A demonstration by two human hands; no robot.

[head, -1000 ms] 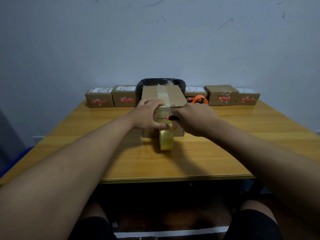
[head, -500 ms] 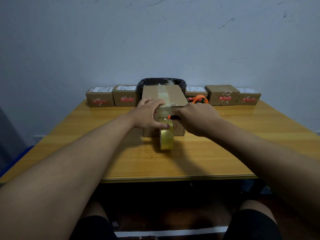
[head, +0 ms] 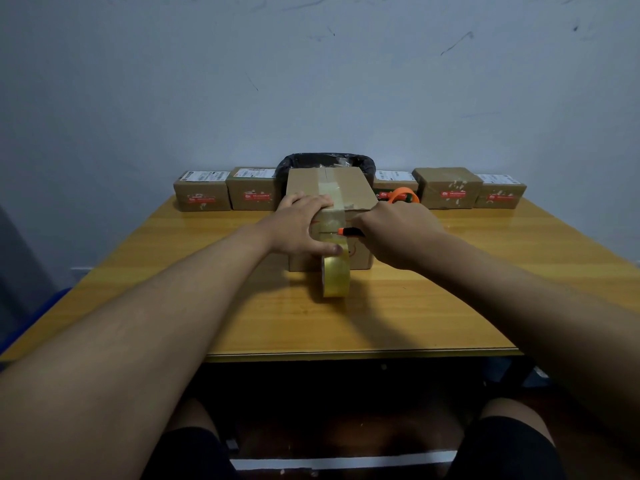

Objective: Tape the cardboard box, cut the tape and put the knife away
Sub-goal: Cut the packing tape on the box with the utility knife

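A brown cardboard box stands mid-table with a strip of clear tape running over its top and down its near face. A roll of clear tape hangs against that face, standing on edge on the table. My left hand rests on the box's near top edge, its thumb pressing on the roll's top. My right hand grips an orange and black utility knife, whose tip points left at the tape strip on the box's front.
Several small labelled parcels line the back of the wooden table. A black-lined bin sits behind the box. An orange tape dispenser lies right of the box. A grey wall rises behind.
The knife tip has shifted slightly left across the tape strip. Both hands, the box and the roll stay almost where they were.
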